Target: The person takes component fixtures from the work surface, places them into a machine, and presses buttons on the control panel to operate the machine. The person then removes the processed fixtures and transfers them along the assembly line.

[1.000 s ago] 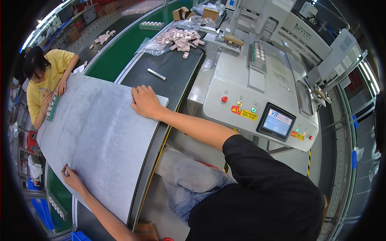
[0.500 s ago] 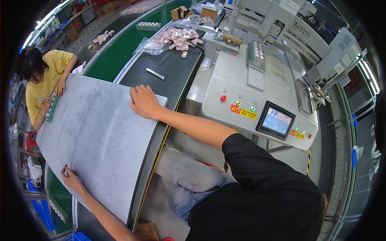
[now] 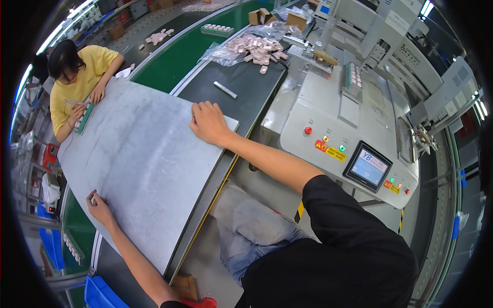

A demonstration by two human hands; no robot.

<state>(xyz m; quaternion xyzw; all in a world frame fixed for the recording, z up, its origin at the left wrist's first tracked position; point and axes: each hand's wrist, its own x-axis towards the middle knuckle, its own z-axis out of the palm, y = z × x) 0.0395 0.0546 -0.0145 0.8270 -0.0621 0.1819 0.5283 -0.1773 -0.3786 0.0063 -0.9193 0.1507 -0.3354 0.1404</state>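
A large grey marbled board lies tilted across the bench in front of me. My right hand rests on it near the far right corner, back up, with its fingers bent down. Their tips and anything under them are hidden. Over the board's left edge is my left hand, its fingers loosely curled and apart, with nothing visible in it. Just beyond the board's right corner, a thin white bar lies on the dark bench top.
Across the board, a co-worker in yellow holds a green tray. Pale pink blocks lie heaped on plastic. A machine with a touchscreen and red button stands right. A green conveyor runs behind; blue bins stand lower left.
The whole view has shifted, so the scene sits farther right. My right hand stays by the board's corner; my left hand stays near its left edge, still loosely curled.
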